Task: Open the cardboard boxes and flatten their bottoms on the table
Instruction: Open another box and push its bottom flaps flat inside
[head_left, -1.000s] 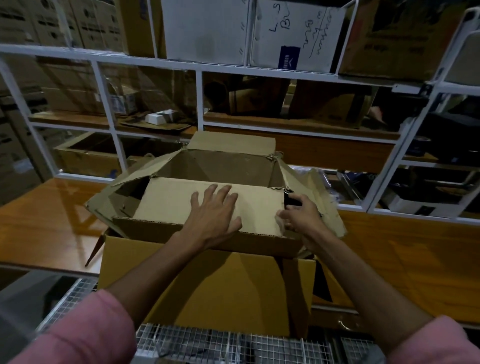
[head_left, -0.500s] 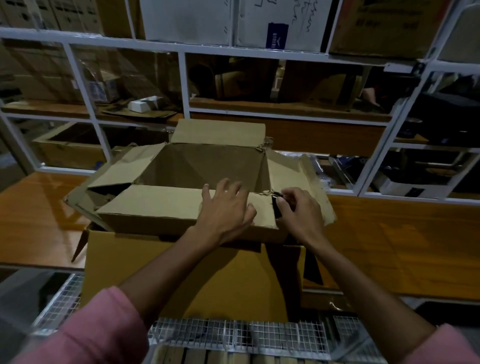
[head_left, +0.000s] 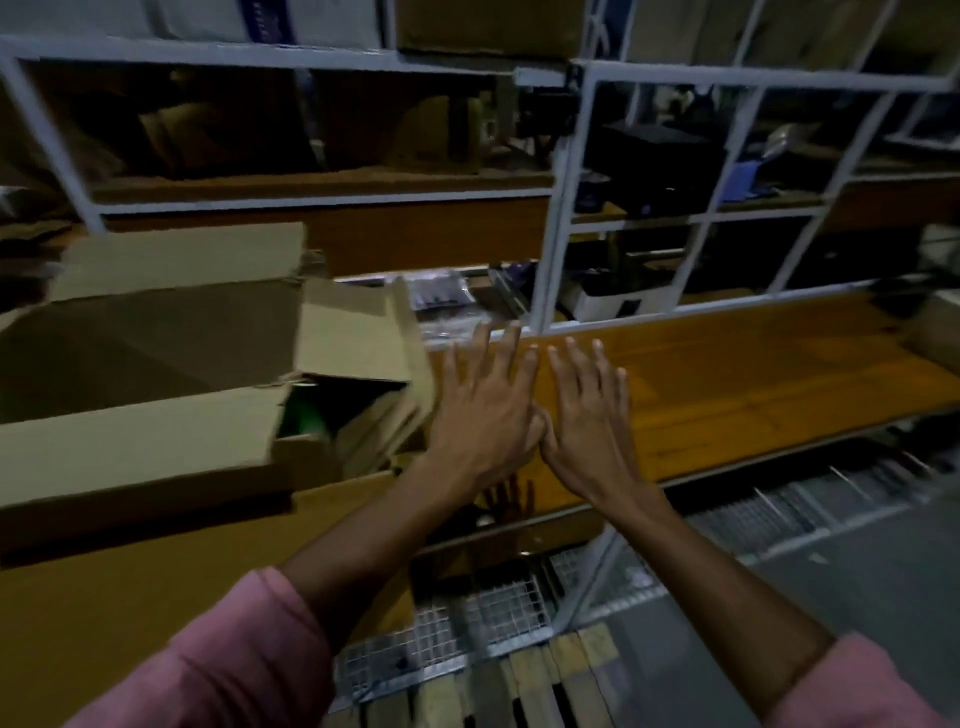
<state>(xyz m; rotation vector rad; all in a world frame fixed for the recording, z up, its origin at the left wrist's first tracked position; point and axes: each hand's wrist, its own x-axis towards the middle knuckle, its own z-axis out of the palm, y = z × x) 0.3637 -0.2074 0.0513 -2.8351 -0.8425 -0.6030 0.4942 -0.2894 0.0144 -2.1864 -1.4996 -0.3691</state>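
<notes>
An open brown cardboard box (head_left: 156, 343) fills the left of the view, its flaps spread outward, with the right flap (head_left: 363, 338) sticking up beside my hands. It rests partly on the wooden table (head_left: 753, 374). My left hand (head_left: 483, 410) and my right hand (head_left: 587, 415) hover side by side just right of the box, over the table, fingers spread and palms down, holding nothing. Their thumbs nearly touch. Both hands are off the box. The picture is blurred by motion.
A white metal shelf frame (head_left: 556, 218) stands behind the table, packed with cardboard boxes and dark items. A wire mesh shelf (head_left: 493, 618) and wooden slats (head_left: 545, 680) lie below the table edge. A second yellow-brown carton (head_left: 104, 613) sits under the open box.
Both hands have left the box's front flap and moved right, over the bare table, fingers now spread. The view has swung right, so the box sits at the left.
</notes>
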